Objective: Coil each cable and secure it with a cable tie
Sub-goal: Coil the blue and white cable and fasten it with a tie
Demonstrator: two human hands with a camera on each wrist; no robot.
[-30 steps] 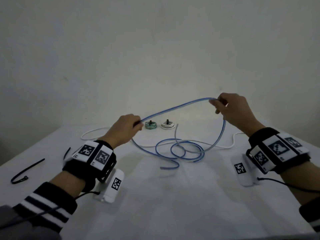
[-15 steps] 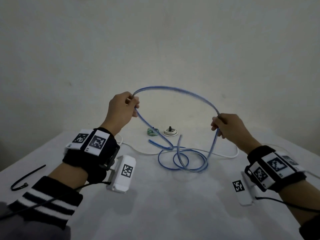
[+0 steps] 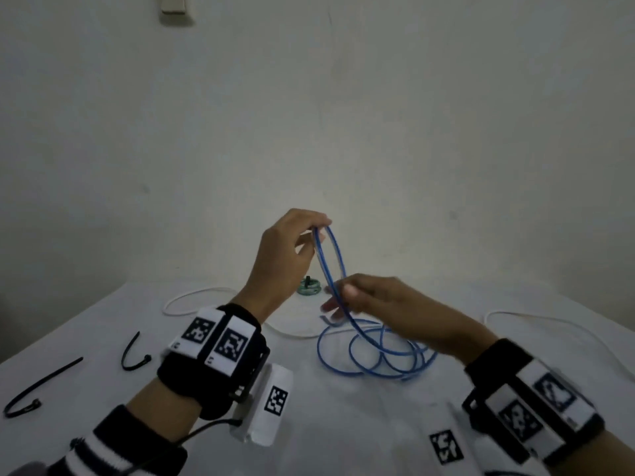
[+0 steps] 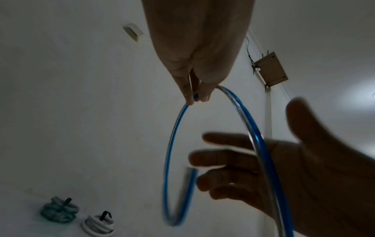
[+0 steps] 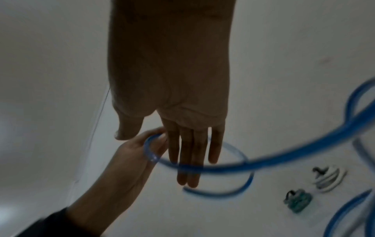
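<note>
A white tabletop (image 3: 343,424) meets a plain pale wall (image 3: 378,132) along its far edge. High on the wall, left of centre, sits a small light switch (image 3: 173,5). The left wrist view shows a flat wooden box (image 4: 270,69) fixed to the wall, a thin dark wire (image 4: 249,49) above it and a white strip (image 4: 267,112) running below it.

We pinch the thin blue plastic-sheathed cable (image 4: 172,128) between thumb and fingertip of our left hand (image 4: 194,52), and from this grip it arcs into one hanging loop with a cut end curling inside. Our right hand (image 4: 284,173) spreads straight fingers behind the loop's right strand. A small green coiled cable (image 4: 58,210) and a white one (image 4: 98,225), each tied in black, sit just beside each other on the white surface (image 4: 24,224).
</note>
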